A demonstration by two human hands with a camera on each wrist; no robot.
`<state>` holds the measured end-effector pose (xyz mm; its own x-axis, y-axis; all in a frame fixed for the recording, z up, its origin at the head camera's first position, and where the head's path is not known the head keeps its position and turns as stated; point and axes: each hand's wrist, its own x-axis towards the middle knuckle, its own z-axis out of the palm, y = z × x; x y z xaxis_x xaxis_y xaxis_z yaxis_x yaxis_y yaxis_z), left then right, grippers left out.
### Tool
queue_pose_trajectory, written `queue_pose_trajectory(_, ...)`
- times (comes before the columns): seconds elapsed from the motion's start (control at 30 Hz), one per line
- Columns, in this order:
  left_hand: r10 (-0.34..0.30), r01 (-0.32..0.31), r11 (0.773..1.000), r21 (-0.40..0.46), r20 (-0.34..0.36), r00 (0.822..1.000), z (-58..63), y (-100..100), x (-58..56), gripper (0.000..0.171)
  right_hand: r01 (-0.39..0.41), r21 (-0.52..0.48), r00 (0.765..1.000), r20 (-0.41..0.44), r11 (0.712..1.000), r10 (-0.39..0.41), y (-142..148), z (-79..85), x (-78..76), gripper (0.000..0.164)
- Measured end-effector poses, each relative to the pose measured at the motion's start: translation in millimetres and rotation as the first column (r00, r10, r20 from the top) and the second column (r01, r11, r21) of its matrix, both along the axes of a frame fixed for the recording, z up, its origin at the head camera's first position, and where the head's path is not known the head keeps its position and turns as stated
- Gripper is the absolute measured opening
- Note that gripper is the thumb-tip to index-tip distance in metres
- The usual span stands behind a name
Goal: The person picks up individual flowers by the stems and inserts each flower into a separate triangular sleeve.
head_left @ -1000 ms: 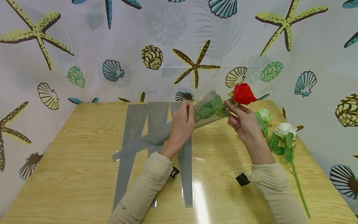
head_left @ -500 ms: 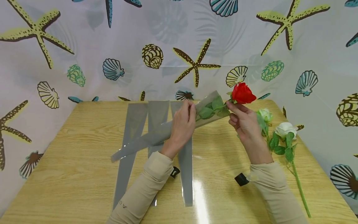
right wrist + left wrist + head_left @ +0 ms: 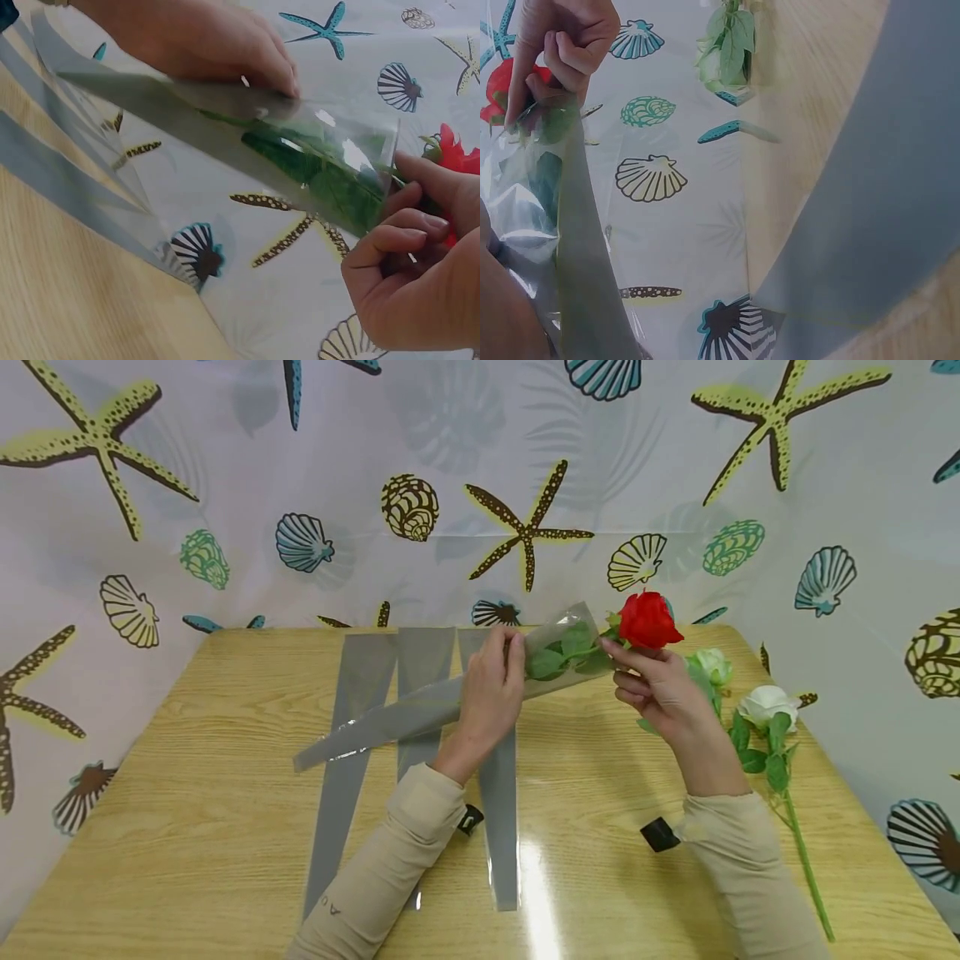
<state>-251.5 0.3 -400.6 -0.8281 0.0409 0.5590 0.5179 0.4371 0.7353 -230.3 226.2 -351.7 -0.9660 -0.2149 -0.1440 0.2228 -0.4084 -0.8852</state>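
A red rose (image 3: 649,620) lies with its leafy stem inside a long, narrow, see-through flower sleeve (image 3: 397,717), its bloom sticking out of the wide end. My left hand (image 3: 491,693) grips the sleeve around its middle, above the table. With thumb and fingers, my right hand (image 3: 663,693) pinches the rose stem just below the bloom, at the sleeve's mouth. In the right wrist view the green leaves (image 3: 322,172) show through the clear film, and the right fingers touch the stem close to the sleeve's rim. The stem's lower end cannot be made out.
Several grey flower sleeves lie flat on the wooden table (image 3: 225,827), one of them a right-hand sleeve (image 3: 498,810). To the right lie a white rose (image 3: 768,708) with a long stem and a greenish-white rose (image 3: 709,667). A shell-patterned cloth (image 3: 337,468) hangs behind.
The red bloom has dropped slightly and sits a little nearer the sleeve's mouth. The sleeve's narrow end has risen a bit. Both hands keep their hold.
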Motion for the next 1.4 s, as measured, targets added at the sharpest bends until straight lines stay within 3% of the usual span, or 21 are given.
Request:
queue_pose_trajectory(0.27,-0.049,0.052,0.993,0.107,-0.029,0.998,1.1,-3,-1.2,0.031,-0.019,0.145,0.994,-0.1,0.989,0.033,9,5.0,3.1,0.011)
queue_pose_trajectory(0.4,-0.06,0.063,0.991,0.115,-0.03,0.998,1.1,-3,-1.3,0.031,-0.001,0.114,0.99,-0.137,0.993,0.017,14,5.6,4.3,0.003)
queue_pose_trajectory(0.53,-0.077,0.081,0.99,0.119,-0.034,0.996,1.3,-2,-1.2,0.031,0.027,0.079,0.986,-0.165,0.996,-0.013,13,4.1,3.5,0.008)
queue_pose_trajectory(0.93,-0.094,0.097,0.988,0.119,-0.032,0.995,1.2,-2,-3.0,0.029,0.063,0.152,0.968,-0.25,0.986,-0.023,10,-0.4,0.5,0.019)
queue_pose_trajectory(1.1,-0.108,0.11,0.985,0.136,-0.024,0.994,2.5,-2,-2.7,0.03,0.004,0.181,0.958,-0.284,0.983,0.048,18,1.1,1.6,0.017)
queue_pose_trajectory(1.23,-0.113,0.113,0.981,0.159,-0.009,0.994,3.1,-3,-2.7,0.03,-0.09,0.136,0.936,-0.328,0.987,0.131,27,-0.4,0.3,0.006)
queue_pose_trajectory(1.4,-0.117,0.118,0.98,0.163,-0.015,0.993,3.1,-4,-2.5,0.03,-0.208,0.101,0.899,-0.371,0.973,0.231,34,-3.0,-5.4,0.069)
